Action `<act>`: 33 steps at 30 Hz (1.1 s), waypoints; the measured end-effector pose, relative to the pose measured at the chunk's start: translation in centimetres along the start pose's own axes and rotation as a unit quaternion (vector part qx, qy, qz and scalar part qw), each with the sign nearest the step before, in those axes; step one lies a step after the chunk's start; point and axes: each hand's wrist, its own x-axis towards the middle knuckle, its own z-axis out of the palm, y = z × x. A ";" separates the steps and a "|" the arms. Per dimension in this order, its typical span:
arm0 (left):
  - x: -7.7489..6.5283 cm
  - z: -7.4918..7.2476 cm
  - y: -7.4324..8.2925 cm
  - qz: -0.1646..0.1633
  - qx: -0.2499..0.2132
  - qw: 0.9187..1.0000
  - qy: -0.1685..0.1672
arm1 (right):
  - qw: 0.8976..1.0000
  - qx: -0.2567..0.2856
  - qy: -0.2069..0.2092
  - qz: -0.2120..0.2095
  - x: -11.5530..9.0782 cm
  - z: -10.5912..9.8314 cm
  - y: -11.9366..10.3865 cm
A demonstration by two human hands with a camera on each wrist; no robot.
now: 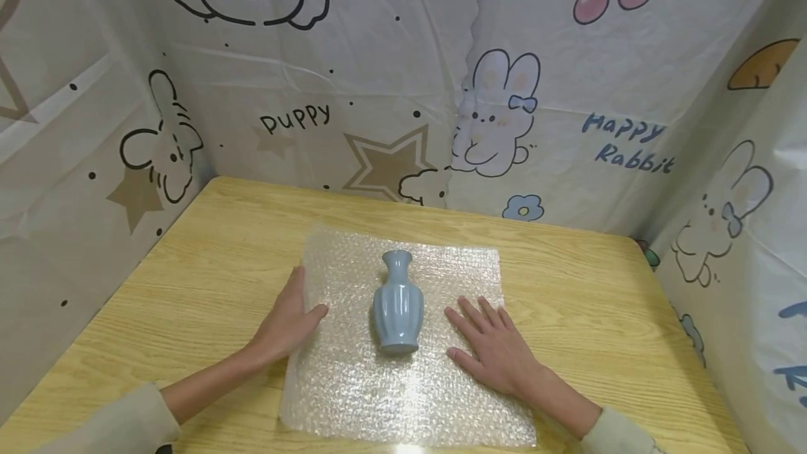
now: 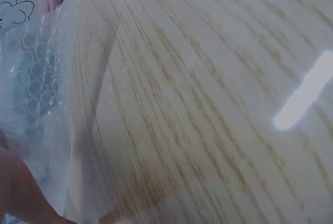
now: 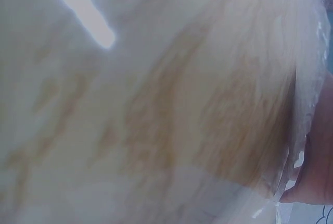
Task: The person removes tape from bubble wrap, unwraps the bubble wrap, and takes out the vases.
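A light blue glazed vase [image 1: 398, 310] with a ribbed body and narrow neck lies on a sheet of clear bubble wrap [image 1: 353, 391], its mouth toward the far side. My left hand [image 1: 286, 317] is at the sheet's left edge, fingers extended along it and thumb over the wrap. My right hand [image 1: 501, 352] rests with spread fingers on the wrap's right side, apart from the vase. The left wrist view shows bubble wrap [image 2: 34, 78] beside part of the left hand [image 2: 23, 195]. Part of the right hand [image 3: 315, 151] appears at the right wrist view's edge.
The wood-grain table [image 1: 221, 272] extends around the sheet on both sides. A pale cloth [image 1: 391, 69] printed with cartoon animals, stars and cherries hangs behind the table and along its sides. Light glares off the tabletop [image 2: 208, 104] in both wrist views.
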 end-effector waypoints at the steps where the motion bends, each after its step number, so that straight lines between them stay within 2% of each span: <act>1: 0.0 0.0 -0.1 0.006 0.012 1.000 0.004 | 1.000 0.000 0.001 0.000 0.0 0.0 0.0; 5: -0.2 0.0 -0.5 0.041 0.076 0.996 0.026 | 1.000 -0.003 0.003 -0.001 0.0 0.2 0.0; 10: -0.1 0.2 -0.9 0.092 0.137 0.985 0.046 | 1.000 0.001 -0.004 0.000 -0.1 0.2 -0.1; 17: -0.3 0.0 -0.6 0.149 0.245 0.958 0.015 | 1.000 0.004 -0.005 0.004 -0.2 0.2 -0.1; 21: -0.4 -0.2 -0.3 0.174 0.279 0.944 0.015 | 1.000 0.003 -0.007 0.004 -0.2 0.2 -0.1; 25: -0.5 -0.5 0.0 0.185 0.310 0.932 0.017 | 1.000 0.003 -0.005 0.004 -0.1 0.0 -0.1; 29: -0.4 -0.6 0.3 0.186 0.320 0.929 0.011 | 1.000 0.004 -0.001 0.002 -0.1 0.0 0.0; 33: -0.3 -0.5 0.6 0.185 0.314 0.931 0.013 | 1.000 0.001 0.005 -0.001 0.0 0.0 0.0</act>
